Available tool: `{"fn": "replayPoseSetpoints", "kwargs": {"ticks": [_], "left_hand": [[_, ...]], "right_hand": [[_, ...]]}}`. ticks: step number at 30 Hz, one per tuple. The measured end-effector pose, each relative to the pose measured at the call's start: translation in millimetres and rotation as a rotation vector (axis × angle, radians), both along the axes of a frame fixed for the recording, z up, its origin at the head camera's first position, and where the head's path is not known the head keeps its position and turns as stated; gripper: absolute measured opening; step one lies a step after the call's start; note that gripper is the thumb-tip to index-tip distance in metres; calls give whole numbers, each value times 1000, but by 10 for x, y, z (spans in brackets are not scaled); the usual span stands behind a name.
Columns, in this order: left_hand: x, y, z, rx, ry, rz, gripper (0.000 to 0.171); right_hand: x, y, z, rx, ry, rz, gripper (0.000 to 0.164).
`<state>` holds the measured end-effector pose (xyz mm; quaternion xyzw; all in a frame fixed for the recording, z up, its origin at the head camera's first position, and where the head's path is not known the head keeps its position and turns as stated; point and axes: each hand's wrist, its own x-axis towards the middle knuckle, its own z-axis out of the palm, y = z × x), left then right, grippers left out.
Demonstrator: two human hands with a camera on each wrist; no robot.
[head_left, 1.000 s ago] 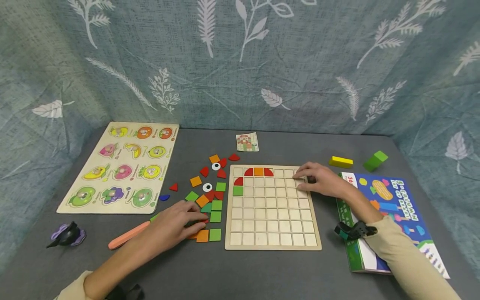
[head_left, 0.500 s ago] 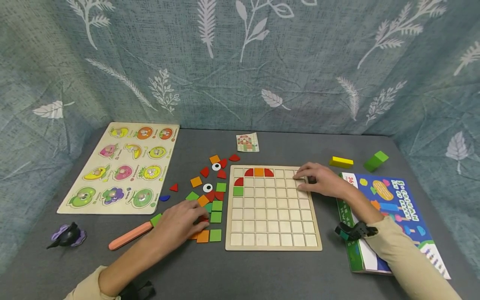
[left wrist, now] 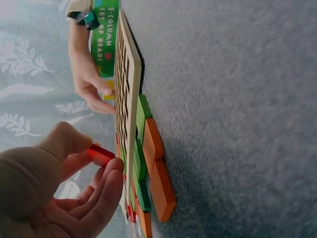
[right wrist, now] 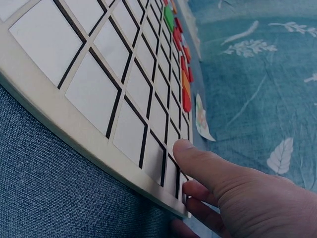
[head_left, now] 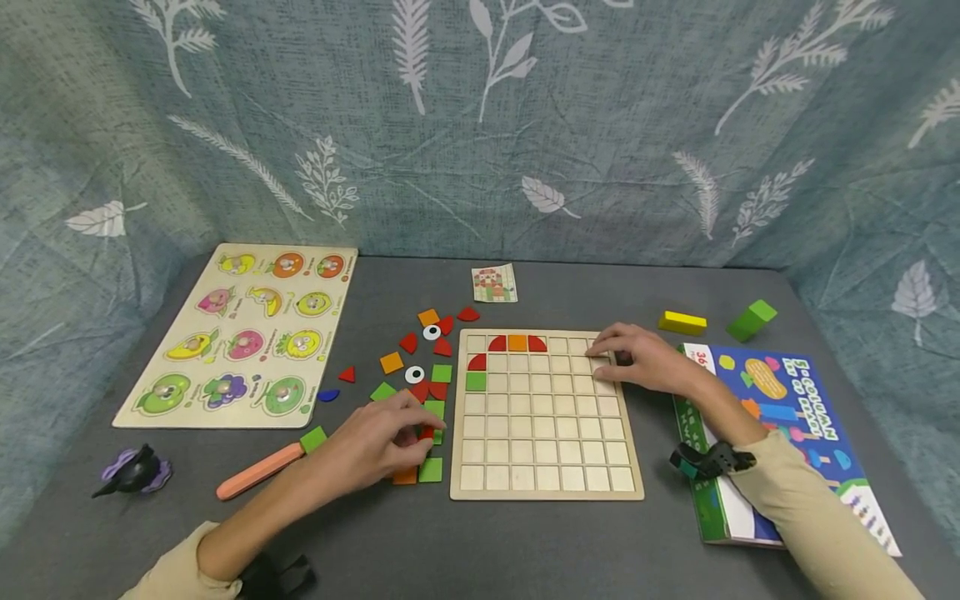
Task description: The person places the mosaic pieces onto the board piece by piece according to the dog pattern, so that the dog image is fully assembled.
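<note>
Between thumb and fingers my left hand [head_left: 382,440] pinches a small red tile [left wrist: 101,154], lifted over the loose tiles left of the wooden grid board [head_left: 547,497]. My right hand [head_left: 639,358] rests on the board's far right edge, its fingers loosely bent and holding nothing. In the board's top row sit a red quarter-round, an orange square [head_left: 517,343] and another red quarter-round. Down the left column are a red quarter-round [head_left: 477,363] and a green square [head_left: 476,382]. Part of the loose pile is hidden under my left hand.
Loose green, orange and red tiles, with two eye discs [head_left: 415,375], lie left of the board. A pattern card [head_left: 494,284] is behind it. A fruit puzzle [head_left: 123,408] stands left, a blue box [head_left: 780,400] right. Yellow [head_left: 682,323] and green blocks [head_left: 752,322] lie behind the box.
My left hand has risen from the loose tiles and shifted right toward the board, now with a red tile in its fingertips. My right hand stays where it was.
</note>
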<state>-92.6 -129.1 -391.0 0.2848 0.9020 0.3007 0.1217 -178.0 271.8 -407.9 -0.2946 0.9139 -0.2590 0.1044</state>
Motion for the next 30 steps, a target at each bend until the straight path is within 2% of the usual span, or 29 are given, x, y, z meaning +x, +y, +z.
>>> {"fn": "replayPoseSetpoints", "kwargs": {"ticks": [2,5,9,12,15,19,23,26,30], "left_hand": [[-39,7,-11,25,-21,-5,21],[-111,17,-41,84,-70,-51,21],[-183,66,-86,148,-100,-104,17],[-220,120,-100,158,-73,-106,18],[-256,171,-91,141,-8,-97,24],[-292,257,-74,91,84,-47,27],[-327,365,-81,72,98,-4,24],[-343,424,-101,64,105,-12,18],[-341,444,-135,13,178,-42,15]], "right_hand": [[0,1,-3,-2,-3,-1,31],[0,1,-4,-2,-2,-1,32],[0,-4,5,3,3,3,32],[-2,-9,20,8,6,3,32],[-6,-9,34,8,6,1,32],[-16,-5,43,9,8,4,32],[-23,2,36,4,12,4,31],[-18,0,22,-1,10,1,31],[-4,-6,10,-3,3,-8,33]]}}
